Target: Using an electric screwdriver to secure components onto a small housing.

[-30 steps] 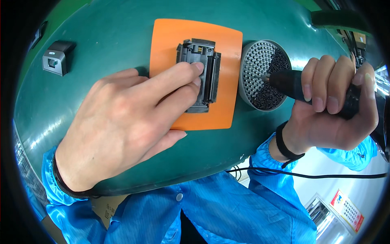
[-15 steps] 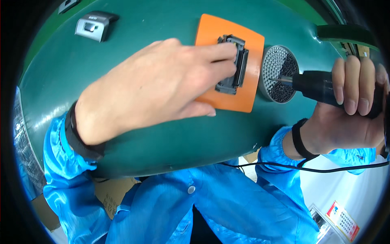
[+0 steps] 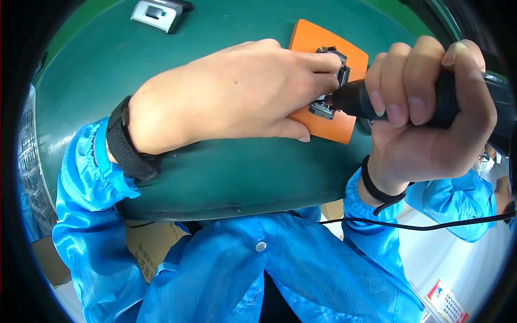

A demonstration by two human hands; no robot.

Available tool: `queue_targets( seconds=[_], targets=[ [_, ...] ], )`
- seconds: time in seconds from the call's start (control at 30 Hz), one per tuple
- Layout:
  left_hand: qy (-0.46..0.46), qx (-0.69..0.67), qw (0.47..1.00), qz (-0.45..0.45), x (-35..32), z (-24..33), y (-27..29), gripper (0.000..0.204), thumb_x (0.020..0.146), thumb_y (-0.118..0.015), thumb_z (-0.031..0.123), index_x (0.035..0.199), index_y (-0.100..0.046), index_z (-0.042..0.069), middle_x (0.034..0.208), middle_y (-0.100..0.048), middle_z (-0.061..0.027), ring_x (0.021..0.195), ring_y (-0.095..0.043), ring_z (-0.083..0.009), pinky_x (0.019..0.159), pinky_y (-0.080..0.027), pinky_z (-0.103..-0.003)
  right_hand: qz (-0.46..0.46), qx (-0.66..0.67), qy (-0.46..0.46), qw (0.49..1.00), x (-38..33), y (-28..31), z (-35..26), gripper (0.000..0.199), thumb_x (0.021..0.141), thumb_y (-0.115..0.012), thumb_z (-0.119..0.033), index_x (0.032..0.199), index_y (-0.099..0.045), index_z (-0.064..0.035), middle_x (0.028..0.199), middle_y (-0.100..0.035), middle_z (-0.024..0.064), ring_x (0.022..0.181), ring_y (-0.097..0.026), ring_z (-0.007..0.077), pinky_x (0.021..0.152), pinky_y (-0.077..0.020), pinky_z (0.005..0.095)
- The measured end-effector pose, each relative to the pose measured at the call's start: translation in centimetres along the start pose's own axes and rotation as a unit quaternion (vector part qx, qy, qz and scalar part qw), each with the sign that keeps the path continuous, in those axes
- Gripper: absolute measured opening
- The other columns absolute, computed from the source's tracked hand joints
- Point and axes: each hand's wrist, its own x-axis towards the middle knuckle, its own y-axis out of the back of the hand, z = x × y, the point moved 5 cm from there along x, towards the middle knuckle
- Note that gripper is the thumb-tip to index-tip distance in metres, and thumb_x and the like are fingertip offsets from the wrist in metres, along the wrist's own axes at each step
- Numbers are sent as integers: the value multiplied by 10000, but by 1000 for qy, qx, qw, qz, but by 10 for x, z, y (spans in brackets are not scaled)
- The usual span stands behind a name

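Note:
My left hand [image 3: 231,97] reaches over an orange pad [image 3: 340,131], its index and middle fingers pressed onto a small black plastic housing [image 3: 323,110] lying there. The thumb rests lower, by the pad's near edge. In my right hand [image 3: 425,142] is a black electric screwdriver [image 3: 351,99], gripped with the fingers wrapped round its body. Its front end points left and meets the housing close to my left fingertips. The bit's very tip is hard to make out. Behind the screwdriver and my right hand, the round screw tray [image 3: 368,125] is mostly hidden.
A grey and black device shell [image 3: 154,15] lies at the far left of the green table [image 3: 253,172]. A black cable [image 3: 431,227] runs across at the lower right. Another person's blue sleeve [image 3: 458,207] shows at right. Below the table is a cardboard box [image 3: 159,245].
My right hand has brought the screwdriver left, from over the screw tray to the black housing. My left hand still presses on the housing. The whole view has shifted slightly.

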Motion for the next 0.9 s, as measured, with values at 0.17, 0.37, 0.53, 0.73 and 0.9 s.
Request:
queue_targets(
  seconds=[0.17,0.37,0.53,0.73,0.9],
  targets=[
    [21,-12,999,-28,2,2,2,593,831,-828,210,1346,-588,40,1302,-618,-83,911,-715,-372,795,-594,-474,65,4,-22,998,-2,-4,4,317,1087,-353,-250,1160,-588,-50,653,-441,11,491,-388,108,499,-385,321],
    [4,-23,1000,-13,1,-1,0,607,819,-837,187,1354,-584,52,1292,-632,-88,921,-715,-376,821,-601,-477,52,-30,-12,998,-4,-12,1,311,1082,-333,-238,1121,-574,-47,644,-422,7,488,-382,109,492,-375,308],
    [7,-21,1000,-19,2,-1,4,550,816,-838,175,1304,-623,46,1314,-643,-91,906,-713,-388,822,-597,-478,14,-48,-4,999,-1,-14,4,307,1086,-305,-232,1090,-551,-48,642,-406,6,483,-368,108,486,-367,302],
    [8,-48,999,-4,-5,0,4,437,817,-834,180,1194,-682,21,1329,-642,-100,876,-710,-392,807,-595,-473,15,-50,20,998,-3,-21,13,304,1091,-313,-252,1081,-535,-44,645,-406,0,482,-359,101,483,-361,292],
    [8,-1,1000,-26,3,4,4,579,805,-852,266,1278,-640,7,1380,-620,-93,940,-707,-392,772,-596,-463,83,55,-15,995,-10,9,-14,275,1070,-404,-260,1095,-574,-45,649,-450,-13,492,-401,105,488,-351,266]
  ],
)
